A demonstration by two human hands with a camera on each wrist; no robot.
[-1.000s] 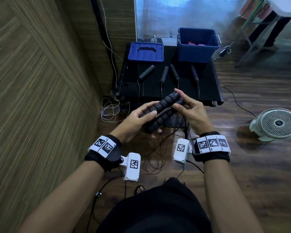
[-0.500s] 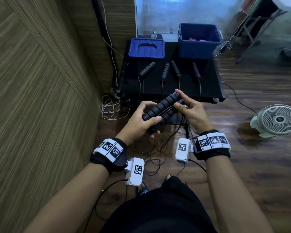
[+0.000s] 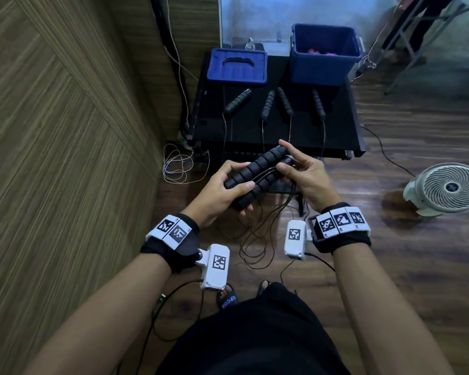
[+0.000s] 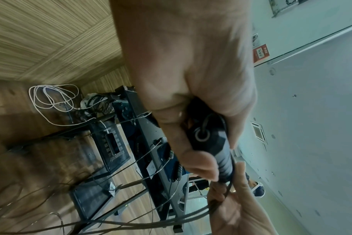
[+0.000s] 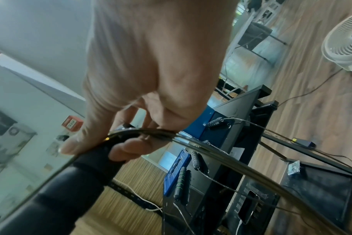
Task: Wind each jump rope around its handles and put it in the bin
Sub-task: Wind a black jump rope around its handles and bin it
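The person stands over a low black table (image 3: 255, 136) and holds a pair of black ribbed handles (image 3: 257, 174) side by side in front of the body, above the wooden floor (image 3: 390, 266). The left hand (image 3: 214, 190) wraps its fingers and thumb around the nearer ends of the handles, and from the left wrist view the cord is seen entering the round end cap of one handle (image 4: 201, 136). The right hand (image 3: 306, 174) pinches the far ends, thumb on top and forefinger stretched along the upper handle, with strands of the thin dark cord (image 3: 257, 234) gathered under its fingers (image 5: 131, 147). The rest of that cord hangs down in loose loops between the wrists. On the table lie four more handles: one with green bands (image 3: 237, 104) to the left, two black ones (image 3: 276, 104) angled close together in the middle, and one black one (image 3: 318, 104) to the right, each with its cord trailing over the near edge. Behind them sit a blue lid (image 3: 237, 66) and, to its right, an open blue bin (image 3: 325, 60) with something red and pink inside. A white fan (image 3: 447, 188) stands on the floor to the right, and a coil of white cable (image 3: 178, 163) lies by the wood-panelled wall (image 3: 65, 131).
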